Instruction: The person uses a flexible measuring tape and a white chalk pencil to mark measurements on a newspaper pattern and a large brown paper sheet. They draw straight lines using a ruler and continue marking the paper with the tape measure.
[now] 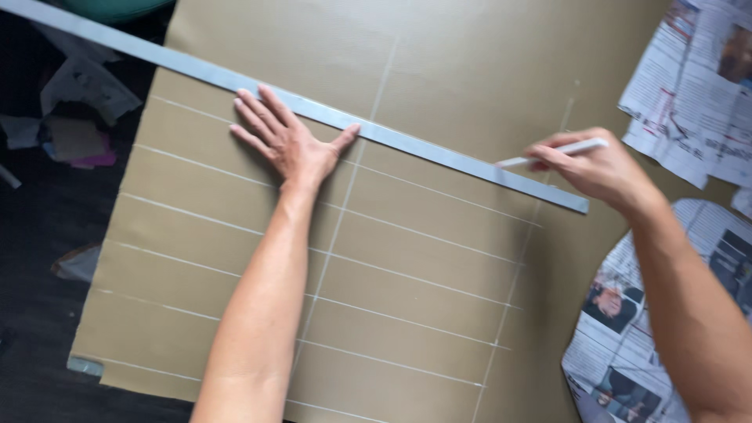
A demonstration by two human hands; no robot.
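Note:
A large olive-tan sheet (439, 258) lies flat, ruled with several white lines. Across it runs a long grey metal straightedge (423, 149), slanting from the upper left down to the right. My left hand (286, 141) is spread flat, fingers on the sheet and thumb pressing against the straightedge. My right hand (599, 164) holds a white marking pencil (552, 153) whose tip touches the straightedge's upper edge near its right end.
Newspaper sheets (693, 86) lie at the upper right, and more newspaper (627, 337) lies at the lower right beside the sheet. Dark floor with scraps of paper and cloth (74, 117) is at the left. A small grey scrap (84, 366) sits at the sheet's lower left corner.

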